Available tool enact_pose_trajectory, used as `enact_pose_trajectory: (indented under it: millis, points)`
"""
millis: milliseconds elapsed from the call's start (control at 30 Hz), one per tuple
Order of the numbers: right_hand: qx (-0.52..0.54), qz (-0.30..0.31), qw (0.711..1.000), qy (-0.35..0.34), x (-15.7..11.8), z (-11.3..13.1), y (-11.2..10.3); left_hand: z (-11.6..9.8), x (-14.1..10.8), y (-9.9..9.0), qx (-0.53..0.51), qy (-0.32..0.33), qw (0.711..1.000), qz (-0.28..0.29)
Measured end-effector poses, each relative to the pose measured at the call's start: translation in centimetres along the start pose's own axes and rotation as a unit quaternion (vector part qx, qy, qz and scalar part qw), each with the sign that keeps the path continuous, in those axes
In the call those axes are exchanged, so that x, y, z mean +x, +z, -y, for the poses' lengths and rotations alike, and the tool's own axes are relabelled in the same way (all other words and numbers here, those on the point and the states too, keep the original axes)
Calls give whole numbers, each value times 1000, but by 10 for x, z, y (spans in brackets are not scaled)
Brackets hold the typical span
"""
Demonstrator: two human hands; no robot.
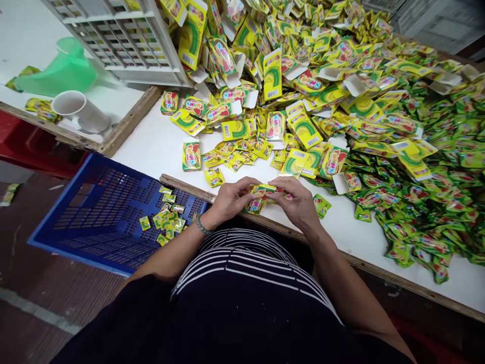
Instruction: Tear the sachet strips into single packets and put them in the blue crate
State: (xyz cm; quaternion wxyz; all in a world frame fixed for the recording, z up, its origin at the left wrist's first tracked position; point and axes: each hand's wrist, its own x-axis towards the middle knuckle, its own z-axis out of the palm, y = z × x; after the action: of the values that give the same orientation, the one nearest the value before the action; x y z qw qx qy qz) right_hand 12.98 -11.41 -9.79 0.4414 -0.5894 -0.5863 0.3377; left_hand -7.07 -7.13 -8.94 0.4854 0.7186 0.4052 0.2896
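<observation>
At the table's front edge, my left hand (233, 199) and my right hand (299, 202) close their fingers on a small yellow-and-green printed carton (261, 190) between them. Part of the carton is covered by fingers, and a bit of red and green print shows by my right fingers. Just right of that hand lies a green sachet (322, 206). Ahead of my left hand are a yellow sachet (214, 177) and an upright-printed closed carton (191, 155). More yellow sachets (235, 161) lie in a loose group beyond.
Open cartons (303, 126) heap up across the table; green sachets (428, 192) pile at right. A blue crate (94, 202) with several small packs sits lower left. A white crate (125, 45), white mug (81, 111) and green scoop (64, 71) stand upper left. A wooden strip (185, 186) edges the table.
</observation>
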Motion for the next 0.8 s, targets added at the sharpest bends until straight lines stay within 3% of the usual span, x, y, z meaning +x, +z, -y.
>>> enact_pose_trajectory:
  millis: [300,533,633,700,800]
  points:
    - [36,-10,999,-12,2,-7,6,1,0,0,-6,-10,1000,9]
    - [-83,-20,992,-90,-3,-4,14,1,1,6,30,3,1000,-4]
    - [-82,-15,990,-111,-6,-8,16,-3,1,5,40,6,999,-15]
    - [-68,-31,991,-112,-9,-12,13,-11,-4,-13,59,8,998,-22]
    - [-91,-98,989,-60,-15,-26,2,-31,-23,-69,182,-31,982,-27]
